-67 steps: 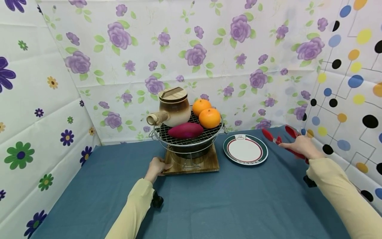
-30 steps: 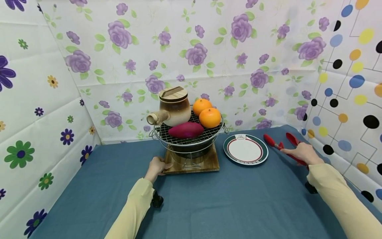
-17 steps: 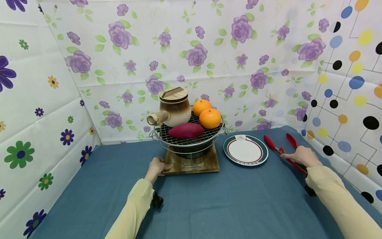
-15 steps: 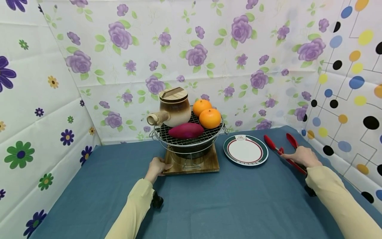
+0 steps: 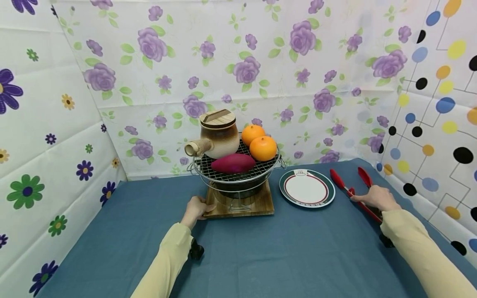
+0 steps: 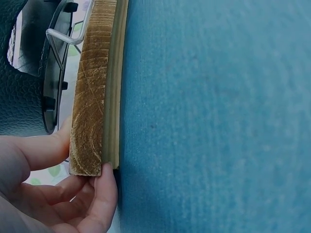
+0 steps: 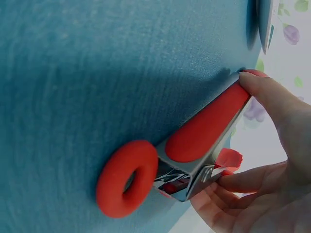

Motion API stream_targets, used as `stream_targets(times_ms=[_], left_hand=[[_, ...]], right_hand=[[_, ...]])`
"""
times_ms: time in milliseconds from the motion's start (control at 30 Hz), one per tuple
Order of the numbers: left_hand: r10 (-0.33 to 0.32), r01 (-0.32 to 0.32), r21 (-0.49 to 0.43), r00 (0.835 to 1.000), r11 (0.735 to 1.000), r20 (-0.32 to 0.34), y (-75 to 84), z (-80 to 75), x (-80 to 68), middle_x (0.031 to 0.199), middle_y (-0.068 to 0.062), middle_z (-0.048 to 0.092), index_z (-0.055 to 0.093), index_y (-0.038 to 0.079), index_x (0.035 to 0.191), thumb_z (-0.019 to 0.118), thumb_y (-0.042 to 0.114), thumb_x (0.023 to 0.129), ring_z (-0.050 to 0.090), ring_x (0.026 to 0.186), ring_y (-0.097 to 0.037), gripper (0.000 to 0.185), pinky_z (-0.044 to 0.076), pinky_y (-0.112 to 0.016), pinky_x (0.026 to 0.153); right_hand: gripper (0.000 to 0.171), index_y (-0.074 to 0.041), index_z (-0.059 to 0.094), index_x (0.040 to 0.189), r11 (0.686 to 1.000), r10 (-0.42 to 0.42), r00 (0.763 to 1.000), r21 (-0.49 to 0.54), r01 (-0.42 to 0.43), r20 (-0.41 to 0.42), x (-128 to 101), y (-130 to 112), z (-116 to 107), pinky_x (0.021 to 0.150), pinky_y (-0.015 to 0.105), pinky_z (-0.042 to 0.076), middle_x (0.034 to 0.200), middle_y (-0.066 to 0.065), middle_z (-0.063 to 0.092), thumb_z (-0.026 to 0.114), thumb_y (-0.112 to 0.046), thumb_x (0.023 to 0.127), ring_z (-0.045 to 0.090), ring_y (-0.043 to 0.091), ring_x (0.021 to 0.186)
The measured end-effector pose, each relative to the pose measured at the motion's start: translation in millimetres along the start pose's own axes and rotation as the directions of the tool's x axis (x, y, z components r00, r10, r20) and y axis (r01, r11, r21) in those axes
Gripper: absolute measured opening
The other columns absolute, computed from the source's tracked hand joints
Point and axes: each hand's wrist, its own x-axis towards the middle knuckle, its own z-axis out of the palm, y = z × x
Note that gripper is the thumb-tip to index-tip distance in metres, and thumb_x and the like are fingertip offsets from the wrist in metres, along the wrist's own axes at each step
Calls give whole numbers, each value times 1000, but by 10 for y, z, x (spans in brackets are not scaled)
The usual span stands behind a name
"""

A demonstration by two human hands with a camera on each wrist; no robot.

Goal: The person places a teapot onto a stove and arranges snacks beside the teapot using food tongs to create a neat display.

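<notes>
My left hand (image 5: 194,209) grips the near left corner of a wooden board (image 5: 257,205). In the left wrist view, the thumb lies over the top of the board (image 6: 90,97) and fingertips reach its underside. On the board stands a black stove (image 5: 240,188) carrying a round wire grill rack (image 5: 257,170). My right hand (image 5: 380,198) holds red-and-steel tongs (image 5: 338,179) lying spread on the cloth right of the plate. The right wrist view shows the thumb on the red grip of the tongs (image 7: 209,124), fingers curled at the other side near the pivot end with its red ring.
On the rack sit a lidded clay pot (image 5: 220,138) with a side handle, two oranges (image 5: 263,148) and a purple sweet potato (image 5: 233,163). A green-rimmed plate (image 5: 307,188) lies right of the stove. Patterned sheets (image 5: 246,95) wall in the blue tablecloth (image 5: 261,256).
Over the last two seconds my right hand has lowered the tongs onto the cloth, and lately it has shifted slightly toward me. The left hand stays on the board's corner.
</notes>
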Motion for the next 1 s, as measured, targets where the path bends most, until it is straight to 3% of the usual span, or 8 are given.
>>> stream_targets(times_ms=[167,267,400,500,633,833,933,1000], left_hand=[[9,-9,-6,1000,1000,-3,3,15,34,51,-1,36,37,11,58,72,11,79,41,43,-13,41,51,-35,51],[22,-22,-10,1000,1000,-4,13,18,41,46,1,26,25,16,55,72,12,79,33,37,-11,53,50,-34,49],[27,-27,-7,1000,1000,6,21,20,34,46,1,27,24,17,56,72,11,79,33,38,-12,54,50,-35,50],[20,-20,2,1000,1000,13,24,17,30,47,-1,31,23,17,56,72,11,79,36,40,-13,54,51,-35,51],[21,-21,12,1000,1000,19,27,-1,23,48,-2,37,27,16,55,71,12,80,42,43,-15,51,51,-34,51],[35,-35,2,998,999,44,13,-46,-1,51,0,34,32,15,58,71,15,80,42,44,-13,44,51,-34,52],[45,-45,-4,997,999,69,14,-103,-32,54,-3,39,35,12,59,71,15,80,47,49,-16,42,51,-35,55],[53,-54,12,995,998,82,22,-157,-61,61,-8,47,42,5,63,71,15,80,52,57,-21,35,51,-36,58]], right_hand=[[58,3,54,74,1000,14,1000,-5,-14,0,5,-3,-26,51,33,37,67,12,46,64,-54,76,46,23,59],[60,4,54,74,1000,20,1000,-11,-20,0,12,-2,-38,51,34,37,67,15,47,63,-55,76,46,25,60],[78,17,54,95,999,2,1000,-50,-2,11,17,15,-35,60,45,43,87,35,49,60,-59,76,50,40,73],[96,26,41,111,998,-6,1000,-60,7,29,20,43,-18,71,57,39,108,48,34,55,-63,77,41,55,90],[106,29,30,118,1000,19,998,-21,-18,57,14,70,-9,76,65,32,114,53,19,50,-67,78,26,62,100],[84,20,52,95,1000,-27,999,-6,27,-33,-36,26,-66,73,61,35,94,43,37,48,-63,82,38,55,88],[73,11,49,75,997,-79,989,-15,78,-124,-54,-50,-106,73,58,37,73,28,42,47,-62,83,46,41,70],[75,12,47,78,994,-112,978,-22,110,-175,-60,-110,-130,73,56,38,69,23,42,46,-63,83,45,37,66]])
